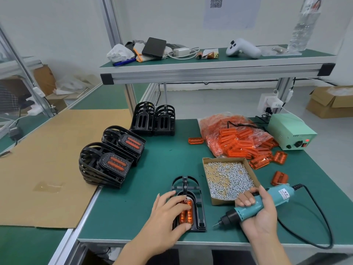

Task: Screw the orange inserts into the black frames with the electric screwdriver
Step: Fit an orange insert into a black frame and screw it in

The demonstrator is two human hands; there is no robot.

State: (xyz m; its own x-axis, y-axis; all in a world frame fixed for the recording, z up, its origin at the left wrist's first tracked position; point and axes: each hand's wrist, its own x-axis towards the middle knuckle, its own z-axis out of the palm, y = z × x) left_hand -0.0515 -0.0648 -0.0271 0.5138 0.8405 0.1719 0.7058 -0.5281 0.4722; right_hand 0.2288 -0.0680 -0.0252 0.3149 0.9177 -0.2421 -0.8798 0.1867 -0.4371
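A black frame (198,207) lies flat near the table's front edge with an orange insert (188,214) seated in its middle. My left hand (170,213) presses on the insert and frame, fingers spread across them. My right hand (257,211) grips the teal electric screwdriver (267,201), held level to the right of the frame, its bit (215,224) pointing left and down, just above the mat and apart from the frame. A cardboard tray of small silver screws (229,178) sits just behind that hand.
Two stacks of frames with orange inserts (114,159) lie at left; empty black frames (152,119) stand behind. A bag of orange inserts (236,136) and loose ones lie at right, beside the green power unit (290,131). The screwdriver's cable (321,226) loops past the front right edge.
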